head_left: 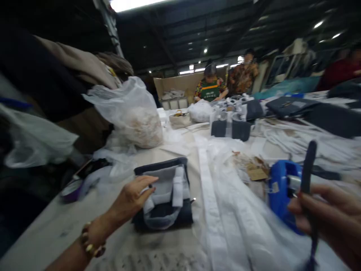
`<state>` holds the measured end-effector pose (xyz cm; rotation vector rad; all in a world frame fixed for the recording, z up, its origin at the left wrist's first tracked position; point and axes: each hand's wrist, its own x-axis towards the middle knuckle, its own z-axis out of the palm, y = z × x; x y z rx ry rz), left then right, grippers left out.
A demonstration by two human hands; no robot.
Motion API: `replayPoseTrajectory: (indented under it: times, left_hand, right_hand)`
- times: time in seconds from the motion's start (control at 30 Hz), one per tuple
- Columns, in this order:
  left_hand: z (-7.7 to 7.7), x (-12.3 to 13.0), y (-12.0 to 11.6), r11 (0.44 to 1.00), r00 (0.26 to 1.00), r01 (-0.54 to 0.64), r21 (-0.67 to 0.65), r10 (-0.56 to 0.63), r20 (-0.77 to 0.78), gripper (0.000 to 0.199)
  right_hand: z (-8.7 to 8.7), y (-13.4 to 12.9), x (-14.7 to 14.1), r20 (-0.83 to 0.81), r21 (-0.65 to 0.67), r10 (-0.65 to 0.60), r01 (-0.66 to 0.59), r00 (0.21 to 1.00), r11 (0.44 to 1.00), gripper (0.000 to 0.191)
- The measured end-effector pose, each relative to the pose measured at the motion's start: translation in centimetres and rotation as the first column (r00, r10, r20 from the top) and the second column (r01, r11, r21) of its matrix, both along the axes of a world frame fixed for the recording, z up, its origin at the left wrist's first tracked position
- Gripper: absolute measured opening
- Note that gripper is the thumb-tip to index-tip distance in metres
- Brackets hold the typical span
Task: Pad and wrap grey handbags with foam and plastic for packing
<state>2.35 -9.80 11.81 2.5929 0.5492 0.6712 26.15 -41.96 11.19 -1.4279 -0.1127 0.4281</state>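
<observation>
In front of me lies a dark navy fabric bag (pixel 160 162) with white wrapping and a pale looped handle on its upper side. My left hand (pixel 135 194) is over its left edge, thumb and forefinger apart. A small dark spot shows between those fingers; I cannot make out what it is. At the right edge, my right hand (pixel 332 218), blurred, pinches a long, narrow dark strap (pixel 308 165) with a rounded end, held upright. Just behind that hand stands a blue tape dispenser (pixel 279 188).
A full clear plastic bag (pixel 135 120) stands at the back left. White plastic sheeting (pixel 234 210) runs along the table's right half. Brown scraps (pixel 256 169), white strips (pixel 313 139) and more dark bags (pixel 290 105) lie beyond. One person (pixel 210 88) works across the table; others are farther back.
</observation>
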Motion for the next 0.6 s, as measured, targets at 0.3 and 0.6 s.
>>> replayPoseTrajectory:
  times: [0.3,0.6]
  left_hand:
    - [-5.6,-7.5,-11.7,0.044,0.998,0.037,-0.998,-0.053,0.034,0.045]
    - [-8.1,-9.9,-16.2,-0.368,0.982,0.166,-0.915,-0.028,0.189,0.037]
  right_hand:
    - [-6.6,8.3,-17.6,-0.319,0.328,0.462,-0.361,0.827,0.873,0.039]
    - [-8.9,10.0,-19.7,-0.233,0.199,0.404,-0.363,0.885,0.91,0.039]
